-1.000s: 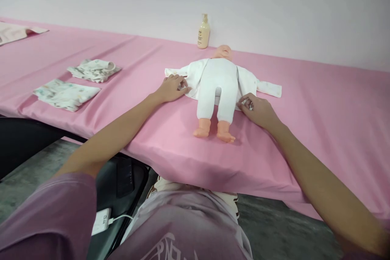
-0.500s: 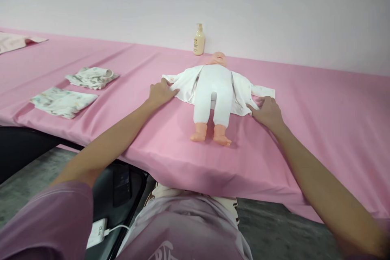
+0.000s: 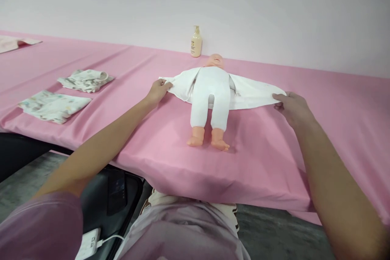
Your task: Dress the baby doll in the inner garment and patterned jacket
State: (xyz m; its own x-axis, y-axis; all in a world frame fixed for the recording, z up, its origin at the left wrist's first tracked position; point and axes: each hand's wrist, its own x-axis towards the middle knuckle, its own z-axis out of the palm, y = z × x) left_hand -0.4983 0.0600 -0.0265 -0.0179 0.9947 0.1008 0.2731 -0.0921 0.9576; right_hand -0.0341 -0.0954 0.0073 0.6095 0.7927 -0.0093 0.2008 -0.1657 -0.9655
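Note:
A baby doll (image 3: 210, 85) with a white cloth body lies on its back, its head toward the wall and its bare feet toward me. Beneath and around it is a white baby shirt (image 3: 252, 92), spread out to both sides. My left hand (image 3: 158, 90) pinches the shirt's edge on the left, near the sleeve. Over on the right, my right hand (image 3: 292, 105) grips the other edge and holds it stretched outward. The doll's arms are hidden by the shirt.
A pink sheet (image 3: 170, 150) covers the table. Two folded patterned cloths (image 3: 55, 105) lie at left. A pump bottle (image 3: 196, 42) stands by the wall behind the doll. Below the table edge, a black chair holds a phone (image 3: 116, 191) and a white power bank (image 3: 89, 243) with a cable.
My right hand has moved outward to the right, pulling the shirt's right side out flat. My left hand has shifted slightly left, still on the shirt.

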